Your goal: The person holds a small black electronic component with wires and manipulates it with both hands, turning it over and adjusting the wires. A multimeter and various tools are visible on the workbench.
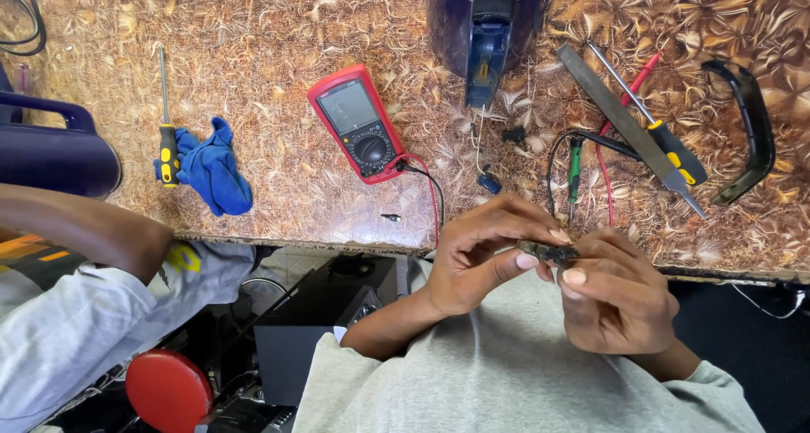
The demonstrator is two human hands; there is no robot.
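Below the bench edge, my left hand and right hand both pinch a small dark part between fingertips, held close for inspection, multimeter nearby.

Both hands meet at the near edge of the worktop, the left hand and right hand pinching a small dark part between fingertips. A red meter lies just beyond, a blue cloth farther left.
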